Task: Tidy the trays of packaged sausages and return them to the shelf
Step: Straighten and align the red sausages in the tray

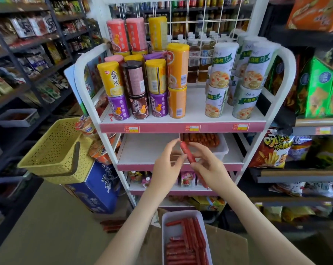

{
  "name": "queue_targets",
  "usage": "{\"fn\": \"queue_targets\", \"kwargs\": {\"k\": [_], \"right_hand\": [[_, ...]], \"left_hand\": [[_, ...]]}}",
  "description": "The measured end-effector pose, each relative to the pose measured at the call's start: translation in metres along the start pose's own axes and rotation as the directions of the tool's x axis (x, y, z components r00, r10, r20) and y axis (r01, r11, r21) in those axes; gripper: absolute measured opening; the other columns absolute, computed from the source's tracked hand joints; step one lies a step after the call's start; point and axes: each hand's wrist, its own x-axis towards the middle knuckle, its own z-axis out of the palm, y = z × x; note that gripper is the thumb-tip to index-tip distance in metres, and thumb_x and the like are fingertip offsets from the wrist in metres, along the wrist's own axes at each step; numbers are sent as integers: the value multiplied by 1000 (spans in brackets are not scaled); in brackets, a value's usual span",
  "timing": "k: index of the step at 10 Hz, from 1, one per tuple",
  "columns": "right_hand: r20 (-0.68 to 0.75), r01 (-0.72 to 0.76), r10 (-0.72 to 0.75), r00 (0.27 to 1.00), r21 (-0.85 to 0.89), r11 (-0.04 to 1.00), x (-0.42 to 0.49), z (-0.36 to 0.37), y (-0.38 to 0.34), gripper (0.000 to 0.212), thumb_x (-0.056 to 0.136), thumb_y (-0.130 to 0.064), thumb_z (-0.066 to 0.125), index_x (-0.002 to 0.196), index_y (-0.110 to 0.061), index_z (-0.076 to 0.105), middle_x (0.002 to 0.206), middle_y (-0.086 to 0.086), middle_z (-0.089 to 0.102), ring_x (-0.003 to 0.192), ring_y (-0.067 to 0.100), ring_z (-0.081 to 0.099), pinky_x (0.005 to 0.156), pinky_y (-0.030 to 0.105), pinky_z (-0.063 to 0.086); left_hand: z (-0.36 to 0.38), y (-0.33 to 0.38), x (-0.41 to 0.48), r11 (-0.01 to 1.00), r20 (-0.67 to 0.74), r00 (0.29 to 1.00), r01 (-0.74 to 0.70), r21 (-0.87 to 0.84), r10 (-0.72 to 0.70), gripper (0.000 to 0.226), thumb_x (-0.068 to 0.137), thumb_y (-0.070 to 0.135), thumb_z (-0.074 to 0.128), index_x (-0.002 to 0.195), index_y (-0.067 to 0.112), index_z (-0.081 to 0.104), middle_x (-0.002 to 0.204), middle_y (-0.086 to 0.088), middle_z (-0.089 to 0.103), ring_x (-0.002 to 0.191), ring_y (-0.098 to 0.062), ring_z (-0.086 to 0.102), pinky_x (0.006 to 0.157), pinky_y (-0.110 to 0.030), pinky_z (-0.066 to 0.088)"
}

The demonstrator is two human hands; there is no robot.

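While tilted, a red sausage (189,155) pinch-tight between curled fingers (200,151) (left hand (166,167) upper end, right hand (211,167) lower).

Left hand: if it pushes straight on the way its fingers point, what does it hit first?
The left hand points up-right at the sausage it holds with the right hand. Beyond that, probably the white tray on the shelf; depth is unclear.

Bare left hand (166,166) and right hand (209,168), slender fingers (173,148), bare forearms (135,217)
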Motion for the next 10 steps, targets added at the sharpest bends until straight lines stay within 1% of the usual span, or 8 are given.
{"fn": "queue_targets", "kwargs": {"k": [1,2,3,5,6,7,8,10], "right_hand": [[49,-68,70,996,-40,997,-2,8,26,63,94,-5,52,132,-55,40,101,-20,60,78,10,62,74,30,56],[105,-155,173,979,-165,974,-8,20,68,61,97,-10,48,133,-57,36,102,-11,59,73,15,62,66,25,54],[174,-332,393,903,-299,895,-27,38,132,49,98,-9,42,140,-34,44,105,7,58,80,29,61,73,38,54],[255,-448,604,755,-472,759,-90,85,254,36,97,-12,45,130,-23,55,121,10,49,101,23,53,87,27,42],[312,-413,609,729,-510,755,-96,121,309,44,99,-16,43,142,-20,40,146,5,34,132,25,37,100,23,33],[338,-302,565,753,-586,752,-95,163,364,62,93,-12,44,152,-18,22,154,14,23,137,34,29,108,42,36],[280,-181,556,782,-752,634,-103,199,414,64,87,-28,44,148,-12,32,147,18,39,132,35,41,103,50,37],[102,-212,520,848,-834,509,-123,230,451,68,93,-45,33,147,-4,29,152,18,31,143,30,25,116,45,6]], "left_hand": [[-2,-35,5,928,174,932,266,261,-317,43,94,38,53,133,20,47,113,0,63,85,-8,59,77,-20,45],[1,-85,-7,838,244,855,324,439,-458,32,96,36,51,114,12,60,108,-7,67,95,-21,63,79,-28,47],[17,-139,-38,712,258,760,352,607,-597,30,98,34,46,102,10,63,104,-12,68,99,-29,62,72,-30,42],[76,-248,-114,545,245,552,483,685,-797,25,99,22,42,109,7,61,107,-12,64,103,-27,59,90,-35,45],[103,-300,-136,542,346,593,186,820,-727,31,101,18,33,119,9,56,117,-11,60,107,-26,56,87,-26,39],[139,-350,-130,480,324,643,77,874,-694,34,88,9,41,114,11,62,111,-11,62,106,-29,58,86,-34,45],[174,-384,-126,397,346,653,-74,915,-674,26,76,9,55,98,13,68,94,-9,62,92,-29,60,76,-38,49],[201,-425,-129,177,257,892,-203,963,-372,29,84,5,42,94,12,69,92,-8,53,85,-25,40,79,-35,33]]}}
